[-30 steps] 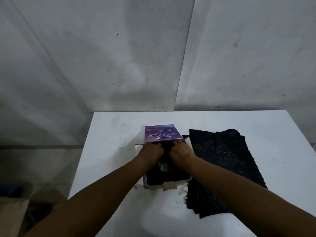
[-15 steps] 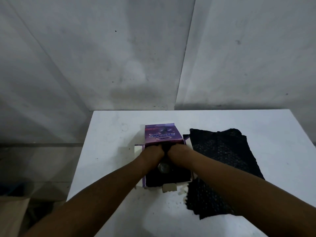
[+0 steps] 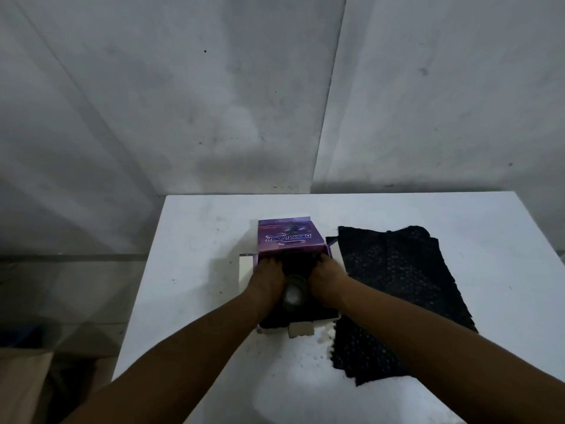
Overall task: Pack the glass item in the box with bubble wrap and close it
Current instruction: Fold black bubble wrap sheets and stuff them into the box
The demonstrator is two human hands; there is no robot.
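Moved: both hands have spread apart inside the box (image 3: 292, 240), uncovering the glass item (image 3: 294, 295).
Left hand (image 3: 269, 278): grip unclear.
Right hand (image 3: 327, 276): grip unclear.
Table (image 3: 195, 270): white, scuffed; bubble wrap (image 3: 397, 295) lying right.
Room: grey walls.

A bare, dim utility or storage corner rather than a furnished room. Stained grey walls (image 3: 214, 102) meet behind a scuffed white counter (image 3: 198, 240), with a cardboard carton (image 3: 21, 390) on the floor at left.
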